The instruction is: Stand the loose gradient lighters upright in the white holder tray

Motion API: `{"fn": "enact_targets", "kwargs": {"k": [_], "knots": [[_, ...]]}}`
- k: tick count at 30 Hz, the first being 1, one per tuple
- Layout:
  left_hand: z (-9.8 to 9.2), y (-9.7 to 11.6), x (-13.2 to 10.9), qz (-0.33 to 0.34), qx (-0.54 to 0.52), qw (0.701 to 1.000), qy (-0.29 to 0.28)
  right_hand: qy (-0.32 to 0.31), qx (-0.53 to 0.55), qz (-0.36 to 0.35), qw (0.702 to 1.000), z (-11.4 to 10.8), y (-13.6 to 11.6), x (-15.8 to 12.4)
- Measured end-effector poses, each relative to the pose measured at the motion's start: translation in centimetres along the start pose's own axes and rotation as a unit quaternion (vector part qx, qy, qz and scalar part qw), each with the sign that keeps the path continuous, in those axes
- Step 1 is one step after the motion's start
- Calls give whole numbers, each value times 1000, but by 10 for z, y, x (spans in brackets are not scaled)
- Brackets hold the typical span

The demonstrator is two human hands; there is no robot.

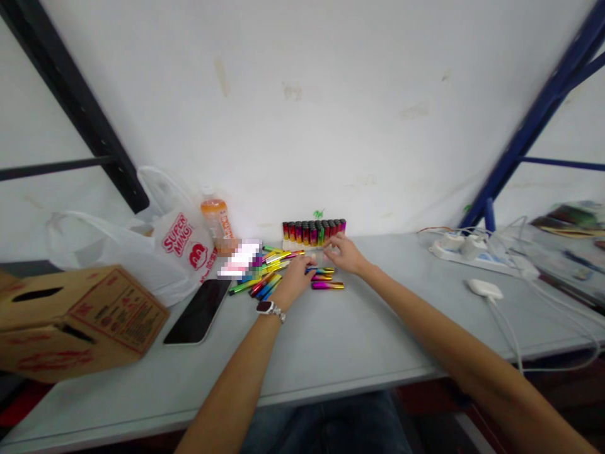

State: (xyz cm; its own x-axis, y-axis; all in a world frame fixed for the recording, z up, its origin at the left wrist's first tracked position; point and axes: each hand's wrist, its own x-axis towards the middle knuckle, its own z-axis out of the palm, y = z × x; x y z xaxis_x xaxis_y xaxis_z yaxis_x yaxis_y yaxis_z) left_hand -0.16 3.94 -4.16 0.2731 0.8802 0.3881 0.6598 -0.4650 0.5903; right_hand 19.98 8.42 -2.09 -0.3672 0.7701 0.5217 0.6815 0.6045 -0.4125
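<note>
**A:** Nearest item?

**B:** Purple tube point(328, 285), flat on the table point(359, 340), at four o'clock from the left hand point(297, 274).

**A:** Left hand?

**B:** Fingers bent down at the loose tubes; grip cannot be determined. Pile point(263, 282) at nine o'clock.

**A:** Right hand point(344, 253)?

**B:** At two o'clock from the left, fingers curled beside the row's near side; grip likewise unclear.

**A:** The row point(312, 236)?

**B:** One o'clock from the left hand, tubes upright, dark tops.

**A:** Handling?

**B:** Judged light, stiff, slick. Loose ones: pinch mid-barrel. Standing ones: take by the tops; a knock could topple neighbours.
</note>
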Motion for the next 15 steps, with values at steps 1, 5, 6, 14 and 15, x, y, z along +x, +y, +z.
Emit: {"fn": "enact_targets", "kwargs": {"k": [1,5,6,14,15], "knots": [[1,-2,1,-1,-10,1000,-2,-37,2,-1,999,3,-6,-4],[3,-6,3,-8,-34,999,8,-144,-7,16,989,8,-17,-9],[4,-6,3,-12,-38,999,15,-161,-6,24,987,7,-17,-8],[5,1,4,-84,-120,985,95,-93,128,65,985,6,-11,-13],[4,3,5,-94,-149,980,95,-68,154,68,983,6,-12,-16]]}}
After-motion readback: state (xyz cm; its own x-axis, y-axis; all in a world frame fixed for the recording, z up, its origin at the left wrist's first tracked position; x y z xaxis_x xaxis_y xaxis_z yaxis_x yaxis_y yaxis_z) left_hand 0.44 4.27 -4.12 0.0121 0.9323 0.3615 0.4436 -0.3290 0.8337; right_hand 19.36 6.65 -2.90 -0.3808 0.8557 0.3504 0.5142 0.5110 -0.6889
